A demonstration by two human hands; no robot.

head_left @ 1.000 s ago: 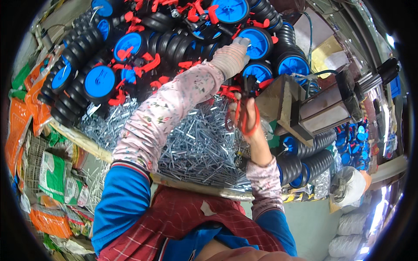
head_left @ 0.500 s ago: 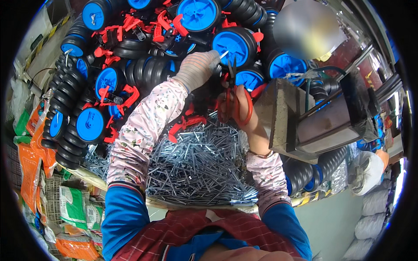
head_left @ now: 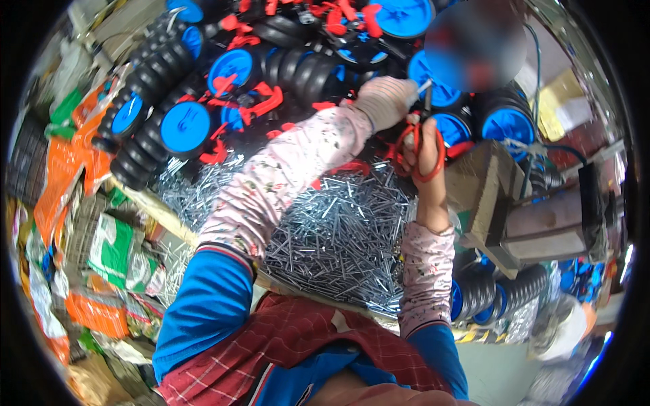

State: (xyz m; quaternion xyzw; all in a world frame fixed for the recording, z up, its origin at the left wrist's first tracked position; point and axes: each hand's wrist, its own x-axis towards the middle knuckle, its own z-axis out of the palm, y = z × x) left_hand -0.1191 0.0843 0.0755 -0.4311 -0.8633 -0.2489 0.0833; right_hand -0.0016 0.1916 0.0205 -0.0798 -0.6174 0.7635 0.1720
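My left hand (head_left: 384, 101), in a striped pale glove, is closed with its fingertips on a short white strip (head_left: 425, 86). That strip sticks out in front of a black wheel's blue hub (head_left: 443, 93). Close beside it on the right, my right hand (head_left: 426, 157) grips a pair of scissors (head_left: 440, 152) by the red handles. The scissor blades point away from me, toward the wheel and the strip. Whether they touch the strip cannot be made out. Below both hands lies a heap of thin metal pins (head_left: 332, 237).
Rows of black wheels with blue hubs (head_left: 185, 128) and red plastic parts (head_left: 266, 99) crowd the far and left sides. A metal machine block (head_left: 545, 220) stands right of my right forearm. Orange and green bags (head_left: 112, 247) lie at the left, beyond the table's edge (head_left: 159, 210).
The view has shifted, so wheels and pins appear farther right and higher. Both hands stay near the same wheel, still holding the strip and the scissors. The scissor blades look closer together.
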